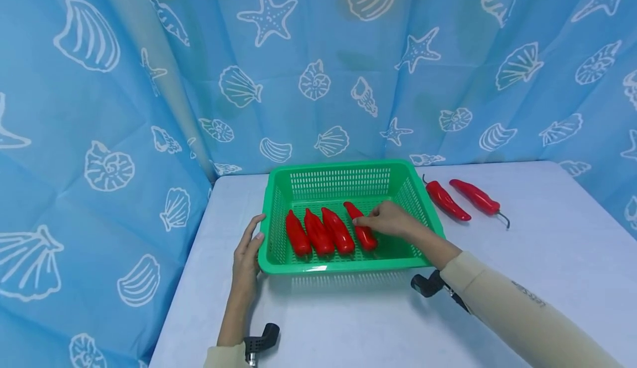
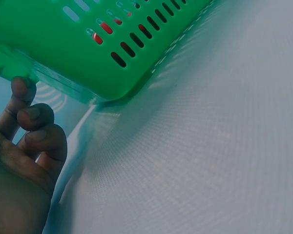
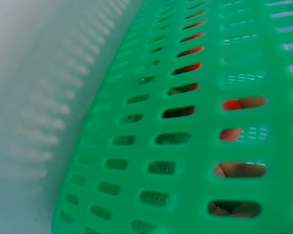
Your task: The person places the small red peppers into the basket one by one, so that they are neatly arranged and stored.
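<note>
A green plastic basket (image 1: 318,268) with slotted walls stands on the table. Inside it three red chili peppers (image 1: 318,232) lie side by side, left of a fourth red chili pepper (image 1: 366,240) that my right hand (image 1: 390,220) pinches between thumb and fingers. That pepper is low in the basket; whether it touches the floor I cannot tell. At the basket's left rim my left hand (image 1: 245,257) holds the edge, its lower fingers (image 2: 41,139) curled beneath the rim in the left wrist view. Through slots in the right wrist view, bits of red pepper and my right fingers (image 3: 241,169) show.
Two more red chili peppers (image 1: 448,200) with dark stems lie on the white-covered table (image 1: 537,257), right of the basket. A blue curtain (image 1: 318,80) with shell and starfish prints hangs behind and along the left side. Dark wrist mounts (image 1: 262,339) sit on both forearms.
</note>
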`<state>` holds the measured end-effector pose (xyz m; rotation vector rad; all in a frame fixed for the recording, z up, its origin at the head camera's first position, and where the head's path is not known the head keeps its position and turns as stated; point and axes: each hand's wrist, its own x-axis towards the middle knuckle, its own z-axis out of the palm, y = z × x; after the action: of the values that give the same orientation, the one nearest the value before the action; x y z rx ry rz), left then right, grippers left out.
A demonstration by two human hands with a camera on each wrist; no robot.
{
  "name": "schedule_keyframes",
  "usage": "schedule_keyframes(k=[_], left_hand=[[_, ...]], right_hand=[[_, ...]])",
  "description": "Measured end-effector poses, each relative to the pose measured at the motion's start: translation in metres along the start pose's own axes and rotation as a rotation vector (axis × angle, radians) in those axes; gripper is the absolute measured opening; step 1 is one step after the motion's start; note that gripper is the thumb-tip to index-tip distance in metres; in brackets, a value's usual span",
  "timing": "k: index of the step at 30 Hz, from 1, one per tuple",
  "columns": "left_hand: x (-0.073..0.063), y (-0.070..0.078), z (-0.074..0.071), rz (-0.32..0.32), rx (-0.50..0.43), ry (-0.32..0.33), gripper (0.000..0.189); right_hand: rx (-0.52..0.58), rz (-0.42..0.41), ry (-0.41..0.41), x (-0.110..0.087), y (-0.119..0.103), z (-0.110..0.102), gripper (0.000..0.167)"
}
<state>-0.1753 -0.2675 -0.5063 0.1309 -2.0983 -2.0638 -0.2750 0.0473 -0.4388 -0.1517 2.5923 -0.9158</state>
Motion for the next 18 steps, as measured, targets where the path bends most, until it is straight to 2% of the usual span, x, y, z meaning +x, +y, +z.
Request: schedule_keyframes(k=[6,12,18], left_hand=[[-0.0002,-0.0015,0.0008,-0.002,0.002,0.009,0.038],[-0.0001,0.0001,0.0017,0.002,0.003,0.000,0.039],[-0.0010,0.0016,0.0017,0.001,0.005,0.001,0.039]], right_hand=[[-0.014,-0.011,-0.031,0.0008,0.0003,0.0038,0.047],[-0.014,0.012,-0.030,0.0027,0.0006,0.0039,0.047],[-0.049,-0.001,-0.041,0.0019,-0.0007,0.0045,0.050]])
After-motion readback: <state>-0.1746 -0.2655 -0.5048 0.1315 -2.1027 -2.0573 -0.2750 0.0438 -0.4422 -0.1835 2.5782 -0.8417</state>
